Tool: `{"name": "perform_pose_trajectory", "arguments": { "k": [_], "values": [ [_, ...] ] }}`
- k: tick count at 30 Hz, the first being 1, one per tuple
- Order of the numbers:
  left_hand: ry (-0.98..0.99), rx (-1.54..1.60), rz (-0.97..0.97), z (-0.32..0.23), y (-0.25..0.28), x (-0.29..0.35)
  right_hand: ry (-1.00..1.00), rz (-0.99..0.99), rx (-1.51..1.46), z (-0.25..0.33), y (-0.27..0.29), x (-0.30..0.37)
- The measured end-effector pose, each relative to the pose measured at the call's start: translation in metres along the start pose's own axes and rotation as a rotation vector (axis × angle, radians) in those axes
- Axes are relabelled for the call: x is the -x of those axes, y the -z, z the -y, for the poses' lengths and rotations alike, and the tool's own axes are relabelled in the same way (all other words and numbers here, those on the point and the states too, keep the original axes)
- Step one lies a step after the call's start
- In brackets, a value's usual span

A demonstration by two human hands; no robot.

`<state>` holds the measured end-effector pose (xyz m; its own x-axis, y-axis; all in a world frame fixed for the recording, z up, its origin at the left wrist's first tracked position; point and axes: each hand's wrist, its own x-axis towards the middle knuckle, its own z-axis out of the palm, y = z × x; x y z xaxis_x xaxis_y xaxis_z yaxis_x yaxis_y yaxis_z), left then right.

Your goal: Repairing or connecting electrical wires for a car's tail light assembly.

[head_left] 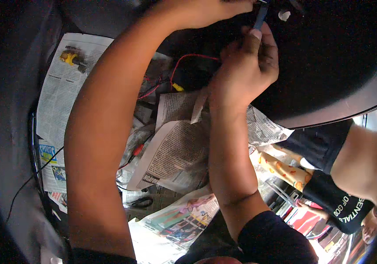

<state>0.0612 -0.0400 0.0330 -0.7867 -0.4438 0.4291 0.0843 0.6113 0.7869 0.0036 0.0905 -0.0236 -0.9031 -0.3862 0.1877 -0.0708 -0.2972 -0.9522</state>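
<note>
My right hand pinches a narrow, flat blue strip between thumb and fingers, near the top of the view. What kind of thing the strip is, I cannot make out. My left hand reaches along the top edge to the strip's upper end, beside a small shiny metal edge. Its fingers look closed, but the frame cuts off part of them and hides what they grip. Just right of the strip, a small white lump sits on the dark surface.
Newspaper sheets lie beneath my arms. Among them run a red wire with a yellow connector, a red connector and black cables. A dark curved panel bounds the right. Beyond it, people appear sideways.
</note>
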Motion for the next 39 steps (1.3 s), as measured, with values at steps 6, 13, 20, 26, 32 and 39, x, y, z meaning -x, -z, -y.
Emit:
{"name": "perform_pose_trajectory", "arguments": {
  "k": [6,13,20,26,32,39],
  "values": [
    [0.113,0.054,-0.02,0.005,-0.006,-0.003,0.083,0.002,0.053,-0.008,-0.002,0.002],
    [0.089,0.055,-0.037,0.003,-0.003,0.001,0.096,-0.008,-0.033,-0.01,-0.005,0.001],
    [-0.007,-0.002,-0.065,0.008,-0.006,0.002,0.006,-0.003,-0.188,-0.001,-0.011,-0.003],
    [0.07,-0.008,-0.019,0.004,-0.003,0.001,0.052,-0.057,-0.119,-0.006,-0.008,0.005],
    [0.048,0.005,-0.047,0.002,-0.006,-0.001,0.063,-0.073,-0.084,-0.006,-0.008,0.001],
    [0.053,-0.035,-0.064,-0.001,-0.004,0.0,-0.002,-0.083,-0.197,-0.002,-0.011,0.0]
  ]
}}
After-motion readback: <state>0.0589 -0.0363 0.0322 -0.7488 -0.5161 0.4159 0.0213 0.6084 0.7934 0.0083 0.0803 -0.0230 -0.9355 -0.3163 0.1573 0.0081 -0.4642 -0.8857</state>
